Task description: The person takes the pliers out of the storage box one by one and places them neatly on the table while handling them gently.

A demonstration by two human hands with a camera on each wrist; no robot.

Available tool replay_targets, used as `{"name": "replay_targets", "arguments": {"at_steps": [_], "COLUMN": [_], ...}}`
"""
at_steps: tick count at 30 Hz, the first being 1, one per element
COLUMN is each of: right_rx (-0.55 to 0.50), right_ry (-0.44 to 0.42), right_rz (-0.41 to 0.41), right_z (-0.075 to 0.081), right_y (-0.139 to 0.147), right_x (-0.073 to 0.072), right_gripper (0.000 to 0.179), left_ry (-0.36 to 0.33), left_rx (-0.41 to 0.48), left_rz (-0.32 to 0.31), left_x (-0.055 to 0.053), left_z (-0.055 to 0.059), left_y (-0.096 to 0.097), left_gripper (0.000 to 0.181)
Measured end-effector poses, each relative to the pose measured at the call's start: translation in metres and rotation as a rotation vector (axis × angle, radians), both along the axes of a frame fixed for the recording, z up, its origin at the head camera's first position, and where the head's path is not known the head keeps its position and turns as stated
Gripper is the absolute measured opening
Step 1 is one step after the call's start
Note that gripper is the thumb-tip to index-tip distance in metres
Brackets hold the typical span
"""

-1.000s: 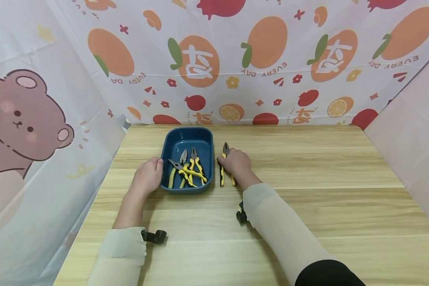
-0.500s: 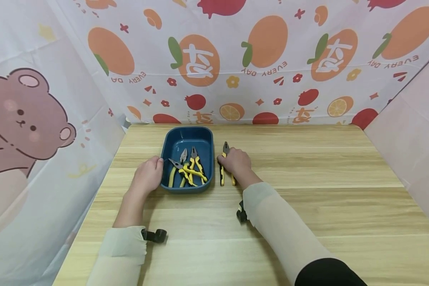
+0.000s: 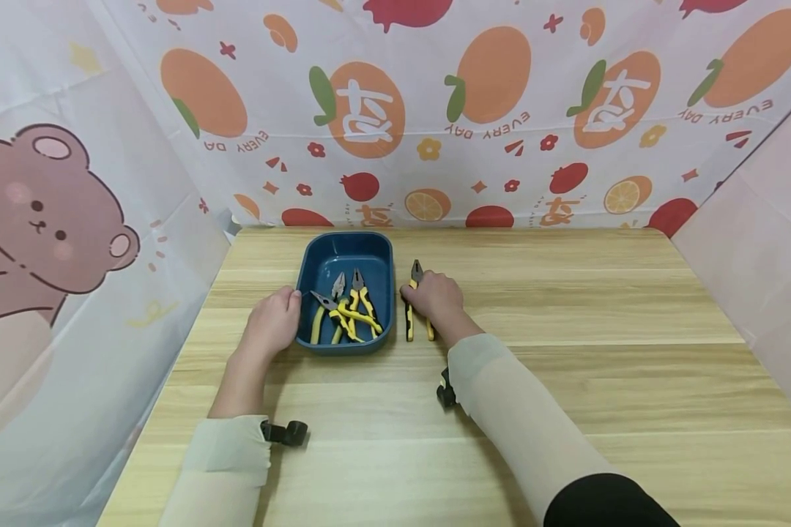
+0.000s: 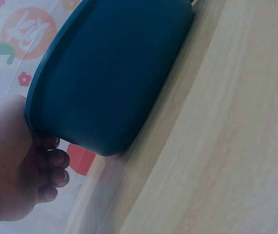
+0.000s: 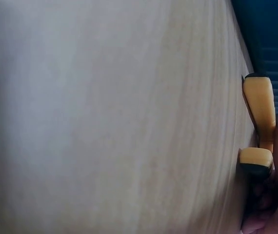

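A deep blue rectangular bin (image 3: 348, 350) stands on the wooden table. My left hand (image 3: 274, 322) grips its left rim, thumb at the edge; in the left wrist view the fingers (image 4: 58, 158) curl beneath the rim. Inside the bin lie several pliers (image 3: 352, 315) with yellow and black handles, crossing each other, one with a long pointed nose. Just right of the bin, my right hand (image 3: 436, 298) grips another pair of pliers (image 3: 409, 322), grey head pointing away from me. Its two yellow-and-black handles stand apart, their ends (image 5: 256, 156) close over the tabletop in the right wrist view.
The wooden tabletop (image 3: 600, 351) extends right of the hands and toward me. A fruit-print cloth (image 3: 435, 176) hangs along the back edge, and a bear-print cloth (image 3: 46, 219) hangs on the left. Each wrist carries a small black camera (image 3: 295, 434).
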State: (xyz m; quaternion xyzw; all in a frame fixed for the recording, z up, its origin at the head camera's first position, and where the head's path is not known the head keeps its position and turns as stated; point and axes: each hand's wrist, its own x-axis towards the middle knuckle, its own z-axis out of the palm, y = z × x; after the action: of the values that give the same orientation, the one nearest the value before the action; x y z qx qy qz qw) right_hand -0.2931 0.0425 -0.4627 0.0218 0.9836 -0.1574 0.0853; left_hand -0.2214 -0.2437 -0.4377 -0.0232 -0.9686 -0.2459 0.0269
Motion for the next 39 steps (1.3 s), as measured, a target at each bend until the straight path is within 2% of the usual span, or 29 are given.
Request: {"name": "replay_targets", "arguments": {"at_steps": [14, 27, 39], "right_rx": [-0.003, 0.0, -0.037], "right_ry": [0.004, 0.018, 0.025], "right_rz": [0.003, 0.008, 0.002], "right_z": [-0.0024, -0.0036, -0.0023], "right_y": [0.0001, 0.002, 0.0057], "right_x": [-0.0008, -0.0012, -0.0027], "right_gripper": [0.053, 0.069, 0.076], "left_ry": [-0.014, -0.02, -0.029], "left_rx": [-0.002, 0.002, 0.001], "left_rz": [-0.005, -0.002, 0.0], "left_x": [0.0027, 0.0026, 0.0016], "left_z": [0.0031, 0.0001, 0.002], "left_y": [0.0, -0.0014, -0.0002], "left_gripper": [0.044, 0.043, 0.043]}}
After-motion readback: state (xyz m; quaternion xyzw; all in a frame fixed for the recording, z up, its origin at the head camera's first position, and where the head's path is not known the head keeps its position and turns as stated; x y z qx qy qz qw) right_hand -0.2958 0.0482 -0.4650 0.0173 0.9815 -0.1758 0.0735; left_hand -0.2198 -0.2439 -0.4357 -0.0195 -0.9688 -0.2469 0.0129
